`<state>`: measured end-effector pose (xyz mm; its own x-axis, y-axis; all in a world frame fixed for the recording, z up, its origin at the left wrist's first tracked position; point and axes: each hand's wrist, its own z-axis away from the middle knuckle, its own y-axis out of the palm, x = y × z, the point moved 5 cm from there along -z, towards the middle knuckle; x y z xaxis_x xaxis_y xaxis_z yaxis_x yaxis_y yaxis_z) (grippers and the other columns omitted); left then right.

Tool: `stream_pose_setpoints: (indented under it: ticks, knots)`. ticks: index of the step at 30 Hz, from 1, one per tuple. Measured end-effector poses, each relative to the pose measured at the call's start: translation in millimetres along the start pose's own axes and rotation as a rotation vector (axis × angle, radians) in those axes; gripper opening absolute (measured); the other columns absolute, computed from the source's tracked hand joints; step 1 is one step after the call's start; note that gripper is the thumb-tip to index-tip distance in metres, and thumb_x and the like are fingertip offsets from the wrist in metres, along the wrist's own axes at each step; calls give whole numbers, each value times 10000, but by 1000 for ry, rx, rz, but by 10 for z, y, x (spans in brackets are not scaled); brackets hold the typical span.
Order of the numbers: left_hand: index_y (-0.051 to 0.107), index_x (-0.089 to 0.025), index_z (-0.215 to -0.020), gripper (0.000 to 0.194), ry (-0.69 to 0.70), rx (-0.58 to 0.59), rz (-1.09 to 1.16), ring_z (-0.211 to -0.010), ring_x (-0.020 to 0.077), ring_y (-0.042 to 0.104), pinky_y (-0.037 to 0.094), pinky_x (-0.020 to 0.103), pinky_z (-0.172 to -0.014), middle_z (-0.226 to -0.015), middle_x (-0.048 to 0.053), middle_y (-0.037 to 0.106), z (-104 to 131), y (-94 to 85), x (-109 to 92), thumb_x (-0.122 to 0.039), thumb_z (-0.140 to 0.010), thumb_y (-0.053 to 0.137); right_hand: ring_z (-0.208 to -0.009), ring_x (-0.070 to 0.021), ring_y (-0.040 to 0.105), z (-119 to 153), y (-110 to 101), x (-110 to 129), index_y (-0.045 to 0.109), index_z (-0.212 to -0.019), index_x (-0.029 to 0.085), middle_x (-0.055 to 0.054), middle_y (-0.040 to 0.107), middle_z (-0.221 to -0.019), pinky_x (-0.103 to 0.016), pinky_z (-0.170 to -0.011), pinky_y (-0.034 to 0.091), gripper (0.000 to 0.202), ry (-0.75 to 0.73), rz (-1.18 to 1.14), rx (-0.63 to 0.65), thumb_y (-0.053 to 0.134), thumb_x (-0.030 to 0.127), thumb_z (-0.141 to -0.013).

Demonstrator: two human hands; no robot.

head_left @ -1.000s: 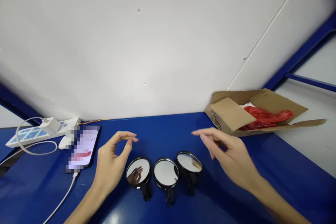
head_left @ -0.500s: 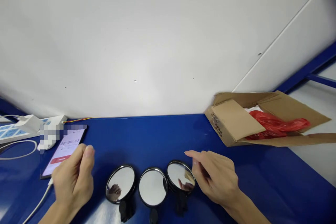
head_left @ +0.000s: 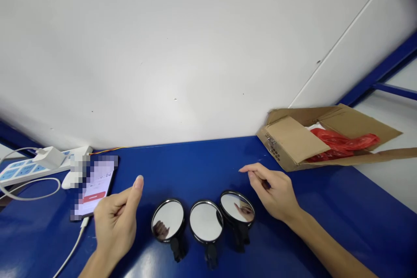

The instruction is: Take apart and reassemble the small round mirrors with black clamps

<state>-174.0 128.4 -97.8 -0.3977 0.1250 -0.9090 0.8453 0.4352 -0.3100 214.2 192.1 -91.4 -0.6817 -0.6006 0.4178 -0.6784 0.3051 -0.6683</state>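
Observation:
Three round black-rimmed mirrors with short black stems lie side by side on the blue table: a left mirror (head_left: pixel 171 217), a middle mirror (head_left: pixel 206 222) and a right mirror (head_left: pixel 234 207). My left hand (head_left: pixel 115 221) is a loose fist with its thumb sticking up, left of the left mirror and in front of a phone. Nothing shows in it. Beyond the right mirror's right side is my right hand (head_left: pixel 276 191), apart from it. Its index finger points left with the thumb close beneath and the other fingers curled; it holds nothing visible.
The phone (head_left: pixel 97 182) shows a timer and has a white cable plugged in. Behind it lie a power strip (head_left: pixel 19 171) and a charger plug (head_left: pixel 50 157). At the back right stands an open cardboard box (head_left: pixel 296 139) with red plastic (head_left: pixel 345 141) inside. A white wall closes off the back.
The view has shifted, so the mirrors and phone appear further right. My left thumb now sticks out more. My right hand has drawn away from the right mirror, which it overlapped before.

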Motion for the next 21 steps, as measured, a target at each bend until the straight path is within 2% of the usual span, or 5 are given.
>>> stream_pose_setpoints:
  ticks: [5, 8, 13, 18, 21]
  knots:
    - [146, -234, -746, 639, -47, 87, 198, -626, 157, 133, 159, 392, -601, -686, -32, 134, 20, 137, 62, -540, -1153, 531, -463, -105, 394, -27, 7, -130, 792, -1055, 226, 103, 381, -566, -266, -540, 381, 256, 62, -6, 34, 549, 245, -1129]
    - [142, -232, -740, 666, -83, 125, 282, -627, 155, 123, 152, 392, -600, -691, -37, 118, 22, 163, 42, -545, -1139, 573, -461, -106, 384, -26, 37, -156, 794, -1046, 233, 103, 365, -561, -268, -536, 373, 261, 77, -14, 63, 549, 261, -1130]
    - [156, -224, -716, 719, -183, 119, 411, -645, 148, 105, 143, 371, -590, -691, -45, 117, 9, 170, 35, -556, -1099, 667, -463, -110, 385, -17, 54, -136, 797, -1056, 237, 101, 362, -558, -273, -543, 377, 264, 76, -16, 89, 545, 263, -1131]
    - [162, -233, -638, 797, -423, 187, 664, -577, 112, 95, 232, 303, -510, -616, -81, 102, -24, 208, -2, -534, -966, 823, -462, -111, 407, 12, 27, -40, 797, -1073, 248, 101, 378, -557, -281, -554, 381, 255, 37, -12, 107, 548, 259, -1130]
    - [171, -264, -676, 713, -600, 240, 855, -551, 116, 93, 337, 286, -455, -619, -92, 112, -49, 204, -69, -514, -945, 781, -454, -112, 442, 32, 23, 64, 789, -1091, 247, 99, 420, -555, -287, -552, 389, 257, -19, -17, 120, 536, 246, -1134]
